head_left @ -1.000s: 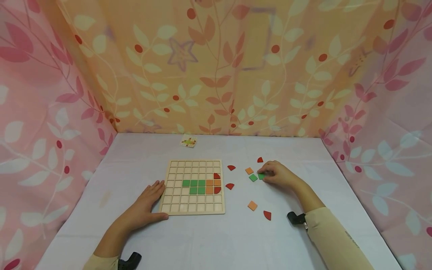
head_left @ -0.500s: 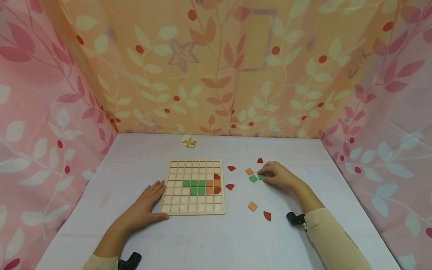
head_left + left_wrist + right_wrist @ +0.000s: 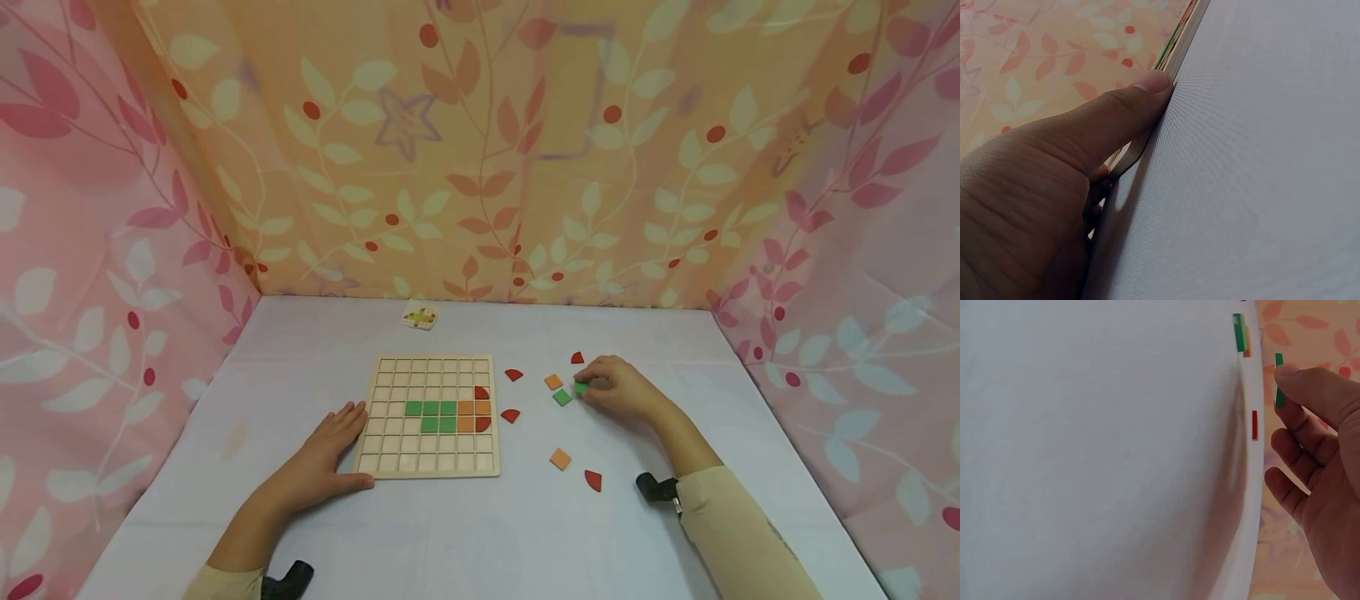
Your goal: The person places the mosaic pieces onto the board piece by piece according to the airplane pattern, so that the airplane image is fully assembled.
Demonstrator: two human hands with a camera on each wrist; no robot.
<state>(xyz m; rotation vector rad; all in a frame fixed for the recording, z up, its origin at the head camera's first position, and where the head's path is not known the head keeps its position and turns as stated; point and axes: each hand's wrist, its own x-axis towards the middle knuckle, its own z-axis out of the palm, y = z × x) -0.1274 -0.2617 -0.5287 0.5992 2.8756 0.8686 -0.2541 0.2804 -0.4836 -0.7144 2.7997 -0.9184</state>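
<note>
A wooden grid board [image 3: 390, 461] lies on the table, with green, orange and red pieces in some of its cells. My left hand [image 3: 325, 457] rests at its lower left corner, fingers along the left side and thumb against the near edge. In the left wrist view the thumb [image 3: 1129, 103] touches the board's edge [image 3: 1179, 53]. My right hand [image 3: 618, 388] pinches a green square tile [image 3: 581, 388] between thumb and fingertips. The right wrist view has this green tile [image 3: 1280, 397] held on edge, off the table. Beside it lie another green tile [image 3: 562, 397] and an orange tile [image 3: 553, 382].
Red quarter-round pieces lie right of the board, among them one near its edge [image 3: 511, 416] and one nearer me [image 3: 593, 481]. A second orange tile [image 3: 560, 458] is close to that one. A small patterned card [image 3: 419, 315] lies behind the board. Patterned curtains surround the table.
The green tile has risen slightly off the table in my right hand's pinch. My left hand has stayed at the board.
</note>
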